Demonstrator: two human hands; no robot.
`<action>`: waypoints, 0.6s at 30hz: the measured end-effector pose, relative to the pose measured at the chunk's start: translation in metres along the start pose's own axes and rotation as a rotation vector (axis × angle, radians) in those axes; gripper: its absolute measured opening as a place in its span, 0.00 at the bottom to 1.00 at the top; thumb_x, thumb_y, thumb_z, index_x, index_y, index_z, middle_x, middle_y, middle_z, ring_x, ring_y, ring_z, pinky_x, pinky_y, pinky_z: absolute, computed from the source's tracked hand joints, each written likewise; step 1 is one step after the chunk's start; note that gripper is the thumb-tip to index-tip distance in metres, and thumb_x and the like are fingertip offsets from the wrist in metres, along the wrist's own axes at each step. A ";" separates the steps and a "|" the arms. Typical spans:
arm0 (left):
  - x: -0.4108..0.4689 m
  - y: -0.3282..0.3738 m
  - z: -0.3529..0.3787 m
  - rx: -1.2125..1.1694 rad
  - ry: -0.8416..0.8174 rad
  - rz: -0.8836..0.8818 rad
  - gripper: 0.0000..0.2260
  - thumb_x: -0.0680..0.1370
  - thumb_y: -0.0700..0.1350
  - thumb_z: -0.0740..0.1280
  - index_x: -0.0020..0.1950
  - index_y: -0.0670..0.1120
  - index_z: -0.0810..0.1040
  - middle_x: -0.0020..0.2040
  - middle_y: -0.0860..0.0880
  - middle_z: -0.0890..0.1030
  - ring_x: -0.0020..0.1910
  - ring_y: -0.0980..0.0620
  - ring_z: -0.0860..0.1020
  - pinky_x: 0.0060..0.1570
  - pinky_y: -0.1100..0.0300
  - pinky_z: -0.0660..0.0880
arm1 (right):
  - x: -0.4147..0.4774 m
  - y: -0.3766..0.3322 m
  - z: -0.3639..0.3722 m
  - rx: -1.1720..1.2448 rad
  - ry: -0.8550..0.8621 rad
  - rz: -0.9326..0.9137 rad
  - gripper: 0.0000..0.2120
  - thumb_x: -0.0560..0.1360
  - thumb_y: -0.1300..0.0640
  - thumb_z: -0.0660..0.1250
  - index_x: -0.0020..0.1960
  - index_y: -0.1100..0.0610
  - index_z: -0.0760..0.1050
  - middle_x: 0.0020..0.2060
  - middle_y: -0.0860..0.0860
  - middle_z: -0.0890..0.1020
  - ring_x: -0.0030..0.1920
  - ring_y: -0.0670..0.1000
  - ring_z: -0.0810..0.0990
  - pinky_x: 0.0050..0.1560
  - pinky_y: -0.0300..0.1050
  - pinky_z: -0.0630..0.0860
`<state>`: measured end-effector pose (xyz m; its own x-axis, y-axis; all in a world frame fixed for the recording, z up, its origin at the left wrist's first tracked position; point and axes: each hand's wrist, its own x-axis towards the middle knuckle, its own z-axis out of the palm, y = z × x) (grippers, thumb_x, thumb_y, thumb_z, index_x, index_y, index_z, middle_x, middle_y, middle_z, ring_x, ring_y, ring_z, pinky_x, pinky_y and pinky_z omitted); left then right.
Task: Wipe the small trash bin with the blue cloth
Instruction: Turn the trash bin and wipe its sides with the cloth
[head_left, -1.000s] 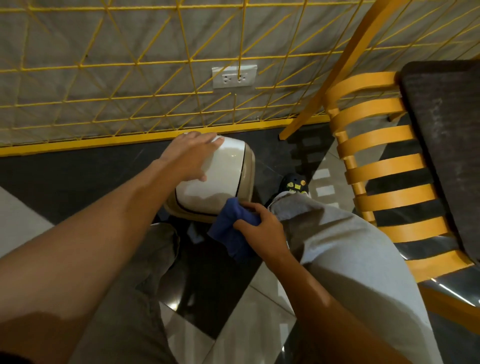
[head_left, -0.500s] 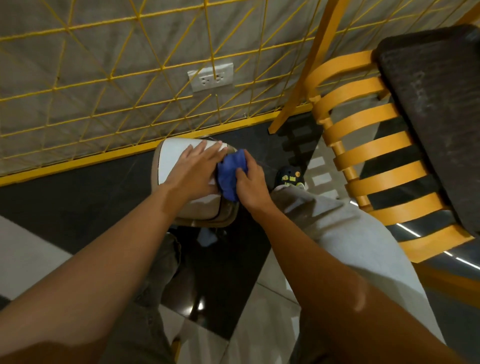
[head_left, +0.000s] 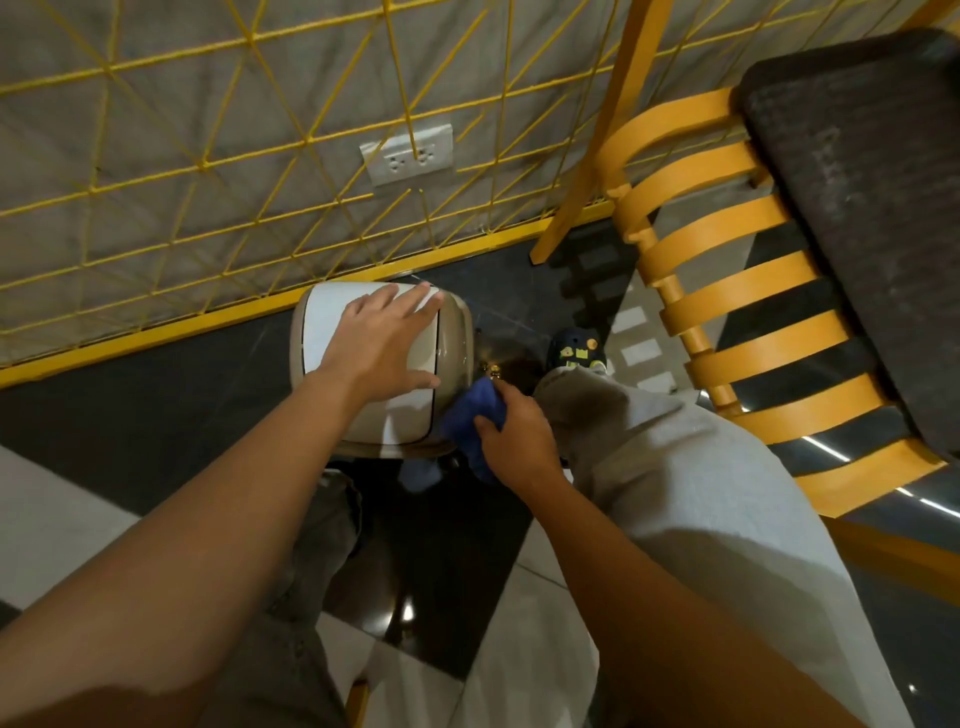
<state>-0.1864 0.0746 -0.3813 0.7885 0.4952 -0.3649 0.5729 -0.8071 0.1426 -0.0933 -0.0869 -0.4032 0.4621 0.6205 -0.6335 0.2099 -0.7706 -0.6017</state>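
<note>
Right hand (head_left: 514, 441) bunched around blue cloth (head_left: 475, 423), pressing it against near right edge of small bin (head_left: 457, 332). Left hand (head_left: 382, 345) flat on bin lid, fingers spread. Bin on dark floor (head_left: 156, 400) beside yellow mesh fence (head_left: 249, 171).

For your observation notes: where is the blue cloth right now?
In the head view the blue cloth is bunched in the right hand, pressed against the small trash bin's lower right side, beside the grey-trousered knee.

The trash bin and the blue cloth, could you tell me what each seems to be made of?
The trash bin looks like smooth, glossy plastic, cream and beige, with soft highlights on its curved shell. The blue cloth looks like soft matte fabric, bunching into folds in the right hand.
</note>
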 end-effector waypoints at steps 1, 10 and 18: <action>0.001 0.000 -0.001 -0.006 -0.005 -0.001 0.43 0.68 0.62 0.69 0.75 0.51 0.51 0.77 0.49 0.54 0.74 0.43 0.54 0.70 0.45 0.57 | 0.002 0.001 -0.003 0.042 0.020 0.048 0.24 0.77 0.57 0.62 0.71 0.52 0.61 0.67 0.55 0.70 0.66 0.57 0.69 0.65 0.53 0.67; 0.005 0.002 -0.001 0.014 0.046 -0.004 0.43 0.65 0.61 0.72 0.74 0.50 0.57 0.74 0.48 0.62 0.71 0.44 0.61 0.65 0.45 0.62 | 0.035 -0.001 0.011 0.083 0.041 0.097 0.21 0.74 0.59 0.66 0.65 0.51 0.65 0.62 0.56 0.73 0.61 0.57 0.73 0.56 0.50 0.72; 0.006 -0.002 -0.001 -0.031 0.079 -0.014 0.42 0.64 0.60 0.73 0.73 0.48 0.60 0.73 0.48 0.64 0.70 0.43 0.63 0.63 0.44 0.64 | 0.064 -0.009 0.006 -0.002 0.136 -0.015 0.19 0.73 0.59 0.66 0.62 0.52 0.68 0.59 0.56 0.75 0.59 0.57 0.75 0.55 0.53 0.75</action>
<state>-0.1823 0.0799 -0.3827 0.7945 0.5314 -0.2939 0.5901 -0.7899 0.1672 -0.0710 -0.0393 -0.4415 0.5716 0.6064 -0.5528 0.2193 -0.7621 -0.6092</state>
